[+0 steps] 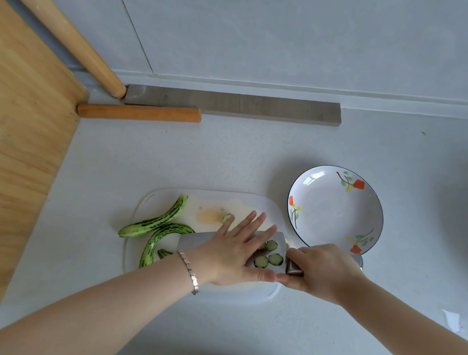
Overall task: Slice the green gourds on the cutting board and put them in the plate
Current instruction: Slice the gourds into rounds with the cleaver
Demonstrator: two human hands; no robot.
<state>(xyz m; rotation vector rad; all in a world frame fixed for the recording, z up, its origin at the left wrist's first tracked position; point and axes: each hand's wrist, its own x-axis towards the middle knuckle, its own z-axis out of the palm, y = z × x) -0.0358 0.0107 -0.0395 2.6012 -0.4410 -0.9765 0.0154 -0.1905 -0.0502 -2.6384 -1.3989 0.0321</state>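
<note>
The work surface was a pale speckled countertop (228,159) backed by a light grey wall. A white cutting board (256,294) lay at the near centre of it.

On the board, a cleaver (192,240) was held with its broad blade lying flat, face up. Several round gourd slices (269,256) rested on the right part of the blade. One further slice (227,217) lay on the board beyond the blade. Two whole striped green gourds (155,222) lay on the left part of the board, curved, side by side and touching, the nearer one partly hidden under the blade. A small green piece showed just near of them.

The left hand (234,251) lay palm down on the blade. Its fingers were extended and spread towards the far right, and its thumb ran along the near edge of the blade. It gripped nothing. The forearm entered from the near left, with a silver bracelet (189,271) on the wrist.

The right hand (324,269) was closed around the cleaver handle (294,267) at the right end of the blade, forearm entering from the near right.

The plate (335,213), white with a dark rim and flower decoration, stood just right of the board's far corner and held no slices.

A wooden board (14,156) occupied the left side. Two wooden rolling pins (139,112) and a grey wooden strip (234,104) lay by the wall.
</note>
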